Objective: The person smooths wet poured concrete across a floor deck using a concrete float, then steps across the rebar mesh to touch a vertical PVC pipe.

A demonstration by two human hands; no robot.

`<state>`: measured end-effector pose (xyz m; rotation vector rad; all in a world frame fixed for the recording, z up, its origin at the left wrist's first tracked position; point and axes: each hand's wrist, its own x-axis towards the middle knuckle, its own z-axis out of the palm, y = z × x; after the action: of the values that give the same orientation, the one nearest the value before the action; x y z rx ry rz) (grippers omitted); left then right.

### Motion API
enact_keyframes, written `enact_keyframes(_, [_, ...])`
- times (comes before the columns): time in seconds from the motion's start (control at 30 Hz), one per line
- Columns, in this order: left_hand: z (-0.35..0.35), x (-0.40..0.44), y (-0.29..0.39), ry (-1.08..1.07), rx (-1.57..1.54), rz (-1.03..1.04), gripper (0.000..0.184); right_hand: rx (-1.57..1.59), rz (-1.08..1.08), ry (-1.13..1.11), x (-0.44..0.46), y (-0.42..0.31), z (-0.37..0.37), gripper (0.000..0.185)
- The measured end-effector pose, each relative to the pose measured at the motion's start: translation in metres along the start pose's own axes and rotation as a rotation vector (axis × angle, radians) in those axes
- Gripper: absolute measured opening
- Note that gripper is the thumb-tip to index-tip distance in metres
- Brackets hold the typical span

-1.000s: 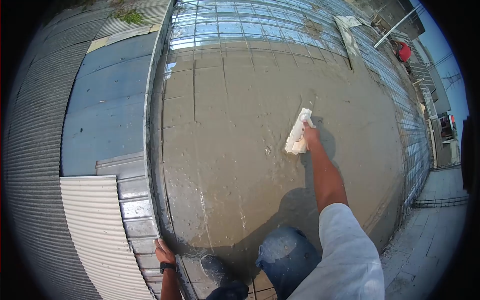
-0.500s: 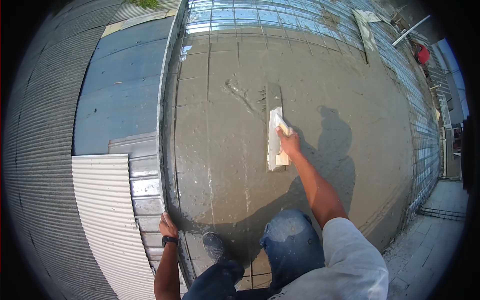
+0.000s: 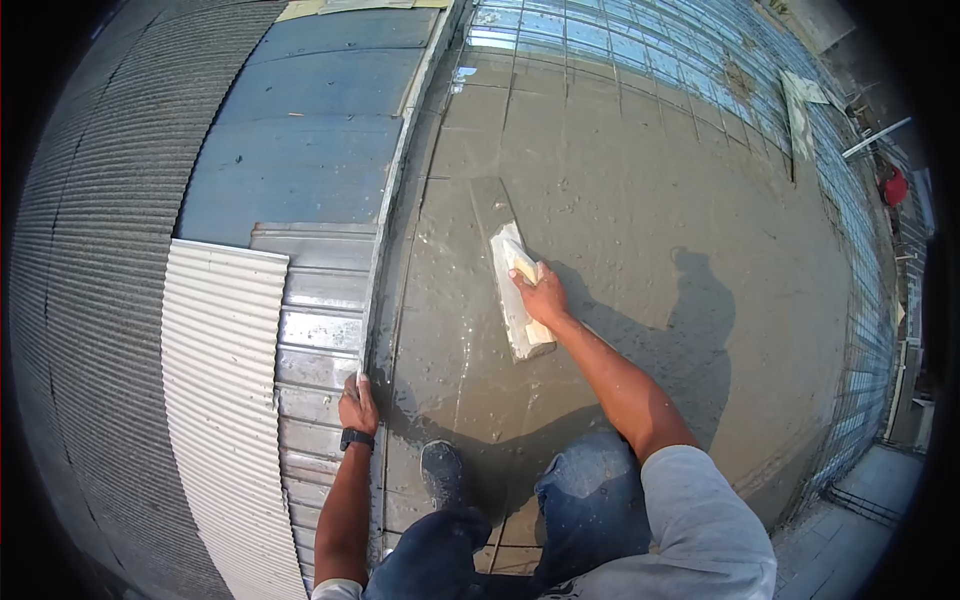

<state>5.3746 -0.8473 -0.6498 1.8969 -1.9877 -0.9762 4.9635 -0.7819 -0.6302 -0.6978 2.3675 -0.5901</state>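
My right hand [image 3: 542, 298] grips the pale handle of a long hand float [image 3: 503, 255]. Its blade lies on wet grey concrete [image 3: 620, 180], with the far end angled left. At the slab's left side, my left hand [image 3: 358, 404], with a dark watch on the wrist, has its fingers closed over the thin raised edge strip [image 3: 383, 270]. A dark shoe [image 3: 442, 470] stands in the concrete between my hands, near my bent knee [image 3: 590, 475].
Rebar mesh [image 3: 640, 60] over shiny sheeting borders the concrete at the far side and right. Corrugated roofing [image 3: 220, 380] and blue panels [image 3: 300, 140] lie beyond the left edge. At far right, a person in red [image 3: 893, 186] is partly visible.
The float has moved left toward the edge strip and turned, its far end swinging left. A rough groove in the concrete is smoothed over. My left hand has slid farther forward along the edge.
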Motion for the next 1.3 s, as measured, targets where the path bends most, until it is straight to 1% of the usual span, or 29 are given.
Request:
enact_keyframes(0.03, [-0.004,0.003,0.015,-0.004,-0.048,0.031,0.050,-0.017,-0.020,-0.049,-0.004,0.000,-0.004,0.085])
enact_keyframes(0.1, [0.003,0.021,0.016,0.034,-0.094,0.186,0.049,-0.046,-0.046,-0.141,-0.023,0.004,-0.009,0.082])
enact_keyframes(0.13, [0.005,0.030,0.020,0.038,-0.097,0.234,0.047,-0.159,-0.098,-0.201,-0.036,-0.001,-0.015,0.075])
enact_keyframes(0.17, [0.007,0.039,0.024,0.041,-0.100,0.282,0.046,-0.224,-0.093,-0.320,-0.049,-0.001,-0.025,0.066])
enact_keyframes(0.27, [0.009,0.059,0.030,0.044,-0.084,0.237,0.044,-0.351,-0.279,-0.270,-0.073,0.030,-0.026,0.059])
enact_keyframes(0.37, [0.004,0.071,0.016,-0.028,-0.029,0.260,0.041,-0.497,-0.254,-0.257,-0.077,0.050,-0.057,0.058])
enact_keyframes(0.47, [-0.010,0.073,0.006,-0.125,0.036,0.255,0.040,-0.435,-0.024,-0.006,-0.080,0.088,-0.085,0.056])
enact_keyframes(0.5, [-0.010,0.074,-0.001,-0.143,0.063,0.194,0.040,-0.390,0.099,0.095,-0.085,0.099,-0.097,0.056])
enact_keyframes(0.53, [-0.014,0.077,-0.008,-0.211,0.169,0.114,0.040,-0.345,0.224,0.192,-0.092,0.109,-0.109,0.055])
enact_keyframes(0.57, [-0.020,0.072,-0.009,-0.273,0.196,0.082,0.040,-0.314,0.307,0.273,-0.101,0.124,-0.118,0.054])
enact_keyframes(0.6, [-0.032,0.063,-0.003,-0.329,0.221,0.046,0.041,-0.286,0.383,0.353,-0.113,0.136,-0.130,0.052])
enact_keyframes(0.67, [-0.067,0.035,0.026,-0.450,0.363,0.008,0.046,-0.105,0.490,0.404,-0.148,0.141,-0.164,0.048])
enact_keyframes(0.7, [-0.084,0.018,0.044,-0.479,0.280,0.027,0.050,-0.080,0.511,0.460,-0.170,0.149,-0.176,0.047])
enact_keyframes(0.73, [-0.089,-0.001,0.035,-0.429,0.174,0.071,0.053,-0.054,0.529,0.517,-0.190,0.155,-0.190,0.046])
enact_keyframes(0.77, [-0.121,-0.027,0.081,-0.499,0.104,-0.037,0.060,0.003,0.541,0.528,-0.214,0.146,-0.212,0.045])
enact_keyframes(0.8, [-0.140,-0.047,0.091,-0.543,0.125,-0.024,0.066,0.065,0.554,0.541,-0.237,0.132,-0.234,0.044])
enact_keyframes(0.83, [-0.158,-0.065,0.101,-0.586,0.090,-0.042,0.069,0.131,0.569,0.556,-0.259,0.123,-0.252,0.043])
enact_keyframes(0.87, [-0.178,-0.082,0.111,-0.604,0.151,-0.014,0.071,0.178,0.571,0.563,-0.283,0.115,-0.270,0.041])
enact_keyframes(0.9, [-0.196,-0.095,0.118,-0.632,0.187,-0.057,0.075,0.231,0.572,0.577,-0.304,0.111,-0.287,0.040])
enact_keyframes(0.93, [-0.211,-0.103,0.113,-0.661,0.208,-0.145,0.078,0.287,0.564,0.601,-0.313,0.105,-0.304,0.039])
enact_keyframes(1.0, [-0.241,-0.109,0.124,-0.696,0.153,-0.332,0.079,0.349,0.726,0.620,-0.331,0.093,-0.333,0.038])
enact_keyframes(1.03, [-0.267,-0.111,0.140,-0.738,0.238,-0.371,0.079,0.378,0.818,0.616,-0.348,0.086,-0.341,0.038])
enact_keyframes(1.1, [-0.285,-0.090,0.186,-0.811,0.389,-0.410,0.079,0.494,0.895,0.610,-0.365,0.074,-0.363,0.038])
enact_keyframes(1.13, [-0.278,-0.066,0.109,-0.869,0.587,0.094,0.080,0.558,0.940,0.615,-0.374,0.067,-0.372,0.038])
enact_keyframes(1.17, [-0.289,-0.053,0.158,-0.856,0.600,0.008,0.080,0.495,0.907,0.663,-0.382,0.068,-0.376,0.041])
enact_keyframes(1.2, [-0.300,-0.044,0.201,-0.840,0.611,-0.082,0.081,0.427,0.876,0.705,-0.396,0.084,-0.369,0.044])
enact_keyframes(1.23, [-0.294,-0.017,0.190,-0.887,0.758,0.155,0.080,0.355,0.844,0.741,-0.406,0.090,-0.367,0.047])
enact_keyframes(1.27, [-0.300,-0.014,0.261,-0.795,0.630,-0.087,0.077,0.314,0.909,0.707,-0.411,0.083,-0.377,0.048])
enact_keyframes(1.3, [-0.295,0.005,0.292,-0.798,0.589,-0.115,0.076,0.277,0.975,0.671,-0.418,0.078,-0.385,0.050])
